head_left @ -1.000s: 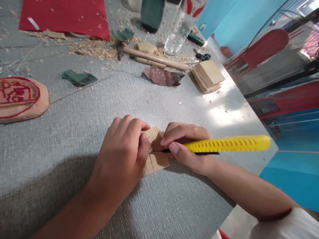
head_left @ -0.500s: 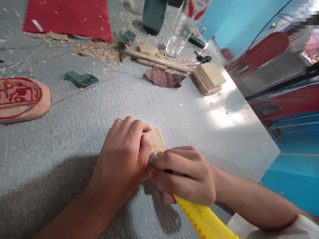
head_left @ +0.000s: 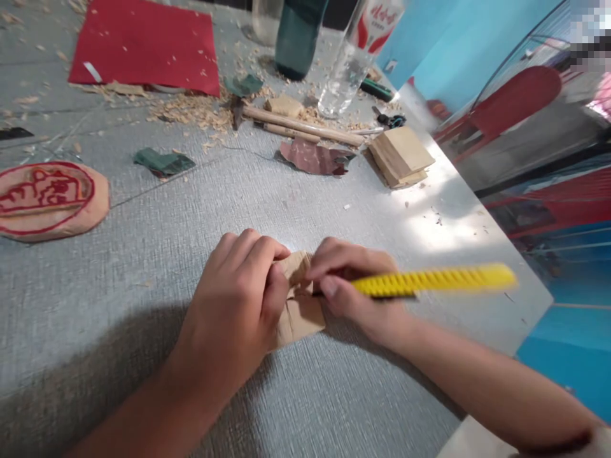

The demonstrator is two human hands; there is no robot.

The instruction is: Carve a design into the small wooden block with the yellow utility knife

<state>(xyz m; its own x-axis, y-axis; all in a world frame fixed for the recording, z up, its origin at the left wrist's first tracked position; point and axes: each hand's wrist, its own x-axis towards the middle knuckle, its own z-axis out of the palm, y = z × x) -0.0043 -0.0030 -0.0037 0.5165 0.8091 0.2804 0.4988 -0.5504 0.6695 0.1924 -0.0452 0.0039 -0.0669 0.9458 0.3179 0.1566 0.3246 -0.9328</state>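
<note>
Yellow ridged-handled craft knife [head_left: 439, 278] sat in the right hand [head_left: 356, 277] at centre right, fingers and thumb pinched closed near its front end; tip contact with the wood could not be told. Pale, thin rectangular wooden piece [head_left: 305, 318] lay at lower centre on the grey textured table [head_left: 224, 191] — left hand [head_left: 233, 292] curled over its left side, gripping it. Red-outlined oval wooden plaque [head_left: 42, 197] rested at the left edge.
</note>
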